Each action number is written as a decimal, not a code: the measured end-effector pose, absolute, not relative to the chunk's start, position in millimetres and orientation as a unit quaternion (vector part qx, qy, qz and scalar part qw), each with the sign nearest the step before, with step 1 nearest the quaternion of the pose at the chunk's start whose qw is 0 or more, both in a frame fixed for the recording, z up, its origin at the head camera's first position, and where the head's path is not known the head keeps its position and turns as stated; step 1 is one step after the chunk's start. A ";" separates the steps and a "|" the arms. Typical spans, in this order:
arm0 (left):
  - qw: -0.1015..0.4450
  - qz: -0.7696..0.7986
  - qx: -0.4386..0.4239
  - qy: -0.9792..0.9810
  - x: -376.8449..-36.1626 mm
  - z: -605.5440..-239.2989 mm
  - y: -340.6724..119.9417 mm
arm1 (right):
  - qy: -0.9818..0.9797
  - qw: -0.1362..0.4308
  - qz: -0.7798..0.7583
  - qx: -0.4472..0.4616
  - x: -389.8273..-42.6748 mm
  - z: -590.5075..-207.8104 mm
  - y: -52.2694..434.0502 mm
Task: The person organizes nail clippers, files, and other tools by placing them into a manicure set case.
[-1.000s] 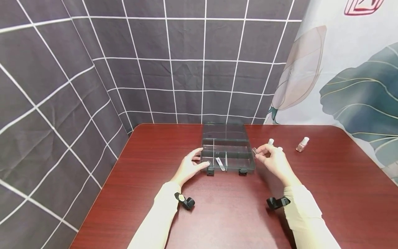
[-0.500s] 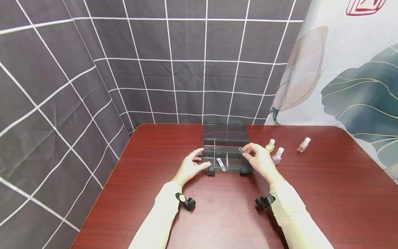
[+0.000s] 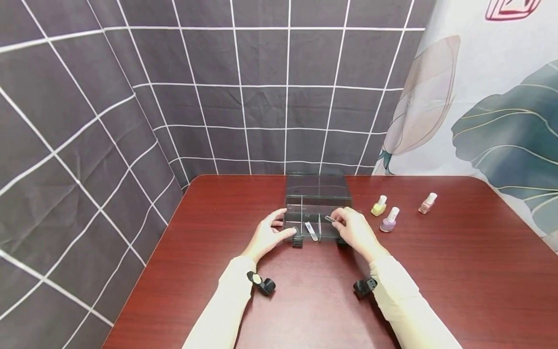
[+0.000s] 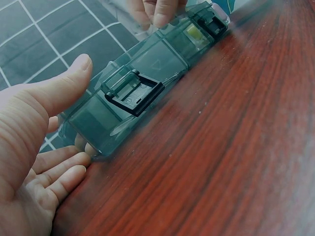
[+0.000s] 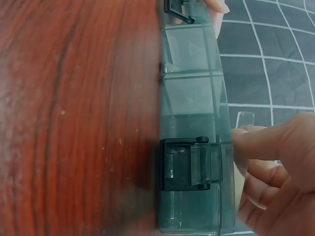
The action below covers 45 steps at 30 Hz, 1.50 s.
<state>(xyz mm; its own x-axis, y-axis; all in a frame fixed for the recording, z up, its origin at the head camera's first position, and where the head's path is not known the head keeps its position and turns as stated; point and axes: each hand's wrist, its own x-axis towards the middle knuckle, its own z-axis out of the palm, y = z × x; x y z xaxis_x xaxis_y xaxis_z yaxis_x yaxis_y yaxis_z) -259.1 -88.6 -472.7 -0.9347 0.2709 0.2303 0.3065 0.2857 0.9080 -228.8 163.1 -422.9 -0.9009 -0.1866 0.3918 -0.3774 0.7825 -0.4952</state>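
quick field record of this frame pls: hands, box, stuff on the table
left hand: steadies the organizer box at its left front corner
right hand: pinches a small clear strip over the box's right front part
organizer box: clear dark plastic, lid open, two black latches in front
inside box: a nail file in a front compartment
table: red-brown wood
bottles: yellow, lilac, pink, upright, right of the box

A makeshift recording corner: dark grid-patterned cloth (image 3: 261, 97) and a leaf-print curtain (image 3: 492, 106) hang as backdrops behind a reddish wooden counter (image 3: 436, 271).
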 end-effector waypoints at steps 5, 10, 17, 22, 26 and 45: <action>0.014 -0.563 -0.171 -0.809 -260.3 -475.1 -90.0 | -0.939 0.151 0.261 0.167 -228.2 -424.5 162.2; 0.015 -0.573 -0.180 -0.799 -261.3 -477.8 -90.8 | -0.944 0.149 0.236 0.175 -226.7 -426.7 161.5; 0.017 -0.572 -0.184 -0.799 -262.6 -477.9 -90.4 | -0.946 0.174 0.228 0.150 -222.4 -423.4 164.1; 0.015 -0.573 -0.186 -0.798 -262.8 -478.0 -90.0 | -0.941 0.204 0.240 0.122 -221.3 -420.9 170.0; 0.013 -0.572 -0.182 -0.800 -262.9 -479.1 -89.8 | -0.932 0.239 0.256 0.098 -220.2 -419.9 177.9; 0.017 -0.571 -0.172 -0.803 -261.9 -477.9 -89.5 | -0.885 0.371 0.275 -0.054 -204.8 -419.1 224.6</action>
<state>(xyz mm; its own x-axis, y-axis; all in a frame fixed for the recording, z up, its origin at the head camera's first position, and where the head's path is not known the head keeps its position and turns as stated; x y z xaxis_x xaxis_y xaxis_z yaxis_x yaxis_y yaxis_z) -261.9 -89.5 -477.9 -0.9403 0.2563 0.2238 0.2955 0.2891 0.9105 -204.8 224.6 -419.1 -0.7187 0.2989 0.6279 -0.1091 0.8433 -0.5263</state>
